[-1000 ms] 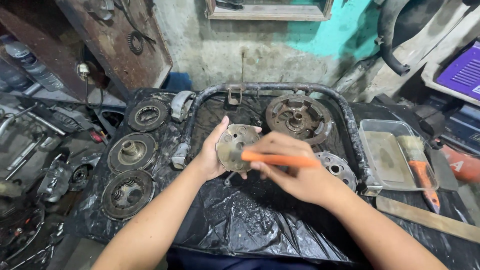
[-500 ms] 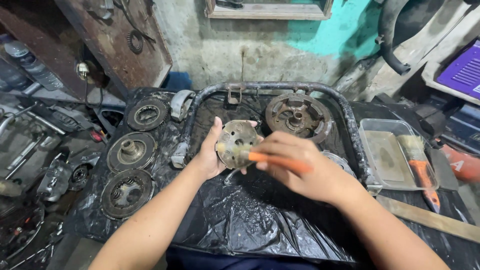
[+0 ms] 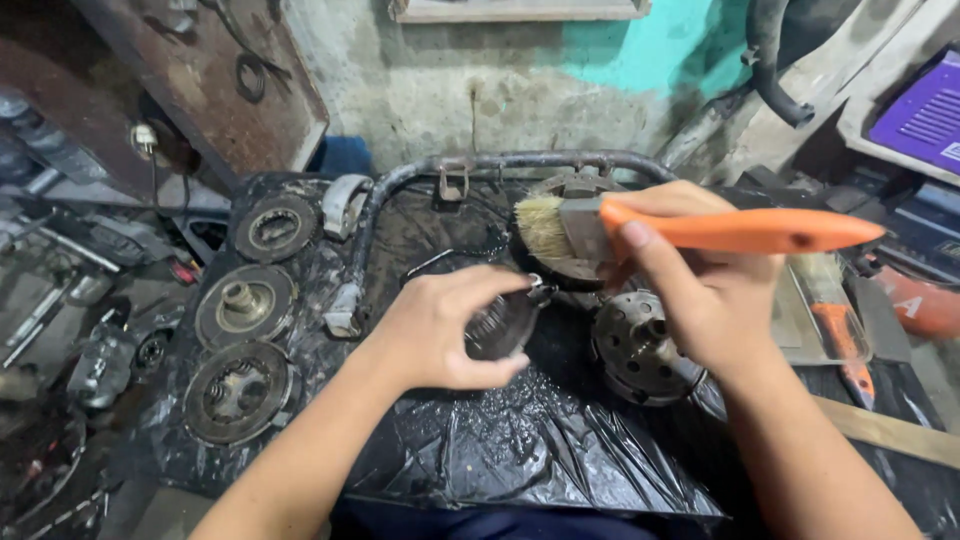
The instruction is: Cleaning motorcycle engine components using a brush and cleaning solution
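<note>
Risk noted: the round metal part [image 3: 503,325] is held only by fingertips over the black plastic sheet [image 3: 520,450]; greasy surfaces could let it slip and drop beside the drum-shaped part [image 3: 640,345]. Bristles may flick dirt toward the person.

Left hand [image 3: 440,330] reaches in palm down, fingers curled around the round part's edge, pinching it. Right hand [image 3: 690,290] is raised, fingers closed around the orange-handled brush [image 3: 700,228], bristles pointing left above the part.

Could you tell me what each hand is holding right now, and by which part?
The right hand holds the brush by its orange handle near the ferrule; the left hand grips the round metal part by its rim.
</note>
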